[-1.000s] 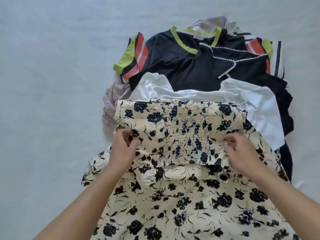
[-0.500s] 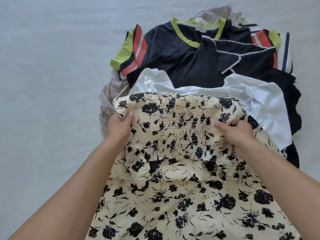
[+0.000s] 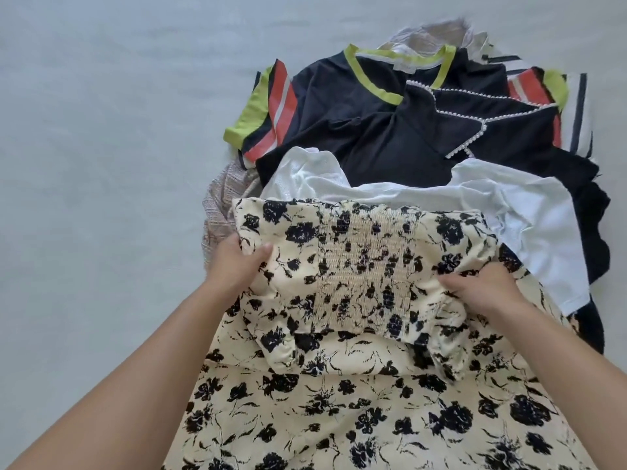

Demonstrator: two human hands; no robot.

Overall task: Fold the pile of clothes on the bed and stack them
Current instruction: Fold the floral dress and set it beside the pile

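The left hand grips the left edge of the floral dress, thumb lying on top of the cloth and the other fingers tucked under the fold. The right hand pinches the dress at the right side of its bodice, fingers curled into a bunch of fabric. Both hands hold the one garment, one at each side of the smocked panel, a ribbed, gathered band that runs across the middle of the bodice between them. The bodice is folded back over the skirt, so the top hem lies on the far side of the panel and the skirt spreads toward the person on the near side, reaching the lower edge of the view. Two bare forearms come in from the bottom corners.

Just beyond the dress, touching its top hem, lies one white top, crumpled and running off to the right of the dress. Beyond that lies one black garment with white beaded trim, and under it one dark shirt with a lime-green neckband, its sleeves striped in red, white and green on either side. To the left of the dress, partly under it, a pale striped cloth shows. At the far end of the heap a light, thin fabric sticks out; how many pieces lie underneath cannot be counted. All of it rests on the pale grey bed sheet.
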